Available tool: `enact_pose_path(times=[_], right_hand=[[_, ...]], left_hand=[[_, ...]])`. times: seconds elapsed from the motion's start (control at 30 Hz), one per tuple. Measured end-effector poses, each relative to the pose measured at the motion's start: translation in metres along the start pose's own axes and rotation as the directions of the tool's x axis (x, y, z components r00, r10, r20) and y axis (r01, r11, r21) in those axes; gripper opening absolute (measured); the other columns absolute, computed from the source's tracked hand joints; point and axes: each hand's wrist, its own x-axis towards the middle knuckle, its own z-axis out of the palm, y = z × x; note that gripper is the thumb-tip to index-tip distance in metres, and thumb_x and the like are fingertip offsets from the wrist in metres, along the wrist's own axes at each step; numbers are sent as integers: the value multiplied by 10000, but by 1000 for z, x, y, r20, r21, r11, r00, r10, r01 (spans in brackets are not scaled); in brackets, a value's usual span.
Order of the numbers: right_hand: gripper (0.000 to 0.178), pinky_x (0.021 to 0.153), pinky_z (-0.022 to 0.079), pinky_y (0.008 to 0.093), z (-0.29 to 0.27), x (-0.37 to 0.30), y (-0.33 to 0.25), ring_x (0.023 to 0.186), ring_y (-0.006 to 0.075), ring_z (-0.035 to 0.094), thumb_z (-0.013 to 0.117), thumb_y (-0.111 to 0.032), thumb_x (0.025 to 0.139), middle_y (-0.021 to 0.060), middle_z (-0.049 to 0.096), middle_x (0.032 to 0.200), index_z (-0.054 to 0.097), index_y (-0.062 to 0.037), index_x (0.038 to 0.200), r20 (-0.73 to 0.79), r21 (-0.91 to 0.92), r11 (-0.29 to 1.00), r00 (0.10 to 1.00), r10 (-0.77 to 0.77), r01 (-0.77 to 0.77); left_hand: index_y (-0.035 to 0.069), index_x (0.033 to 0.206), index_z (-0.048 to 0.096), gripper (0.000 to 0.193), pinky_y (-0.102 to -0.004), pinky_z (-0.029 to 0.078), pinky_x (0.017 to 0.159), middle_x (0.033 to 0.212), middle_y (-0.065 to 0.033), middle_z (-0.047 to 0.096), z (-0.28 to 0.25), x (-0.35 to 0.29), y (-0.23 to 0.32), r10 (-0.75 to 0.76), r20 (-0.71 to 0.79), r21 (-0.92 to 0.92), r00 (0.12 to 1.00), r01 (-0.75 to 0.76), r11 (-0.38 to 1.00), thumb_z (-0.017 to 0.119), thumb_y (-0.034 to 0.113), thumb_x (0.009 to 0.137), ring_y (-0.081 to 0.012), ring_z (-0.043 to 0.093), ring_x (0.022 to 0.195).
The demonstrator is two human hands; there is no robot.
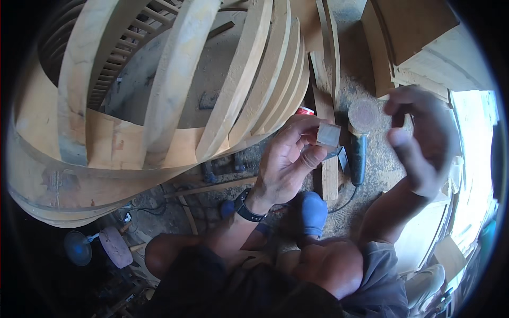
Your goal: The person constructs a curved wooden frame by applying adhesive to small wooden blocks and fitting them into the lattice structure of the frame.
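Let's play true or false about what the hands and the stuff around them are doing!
1. The left hand pinches a small wooden block. True.
2. The right hand holds the block too. False: it is open, apart from it.
3. A watch sits on the left wrist. True.
4. The big curved wooden frame is on the person's right. False: it is on the left.
5. The shoe is red. False: it is blue.

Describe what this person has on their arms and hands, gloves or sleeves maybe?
No gloves or sleeves show: both forearms are bare. The left hand has a dark wristwatch with a dark strap at the wrist. The right hand wears nothing visible, no ring or band.
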Motion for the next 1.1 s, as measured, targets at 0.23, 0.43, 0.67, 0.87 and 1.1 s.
enact_pose_path(times=[0.23, 0.43, 0.67, 0.87, 1.1], right_hand=[[401, 709, 469, 263, 81, 18, 28, 792, 112, 618, 798, -174, 790, 54, 667, 885, 653, 9, 1116, 36, 309, 951, 999, -28, 15], [336, 682, 477, 279, 107, 89, 58, 750, 125, 600, 734, -199, 845, 51, 665, 921, 648, -17, 1113, -151, 233, 932, 957, -248, 278], [330, 655, 482, 287, 124, 125, 69, 721, 134, 605, 696, -272, 875, 54, 684, 938, 650, -49, 1113, -74, 48, 963, 963, -261, 264], [289, 780, 499, 324, 101, 137, 63, 868, 208, 652, 726, -207, 841, 103, 686, 955, 662, -24, 1056, 63, 26, 910, 908, -414, 413], [230, 811, 493, 343, 81, 147, 25, 851, 230, 660, 719, -180, 802, 125, 701, 901, 683, -15, 959, 318, -13, 952, 904, -287, 306]], left_hand=[[-14, 1181, 612, 372, -360, 485, 896, 1119, -157, 644, -16, 36, 68, 410, -152, 546, 899, -270, 793, 645, 279, 955, -257, 636, 1026], [-67, 1289, 491, 487, -451, 479, 883, 1125, -260, 606, -9, 81, 106, 464, 42, 924, 885, -212, 319, 621, 243, 936, -392, 629, 1003], [-64, 1390, 394, 634, -452, 390, 1076, 1358, -296, 499, -19, 83, 108, 481, -5, 955, 877, -139, 263, 643, 279, 919, -382, 498, 1290], [-75, 1359, 403, 508, -436, 380, 1095, 1324, -287, 515, -22, 78, 101, 421, -70, 937, 904, -85, 338, 570, 156, 938, -348, 503, 1290], [-45, 1213, 475, 280, -396, 388, 1086, 1325, -268, 537, -33, 71, 106, 411, -49, 929, 910, -110, 354, 451, 11, 939, -324, 547, 1247]])
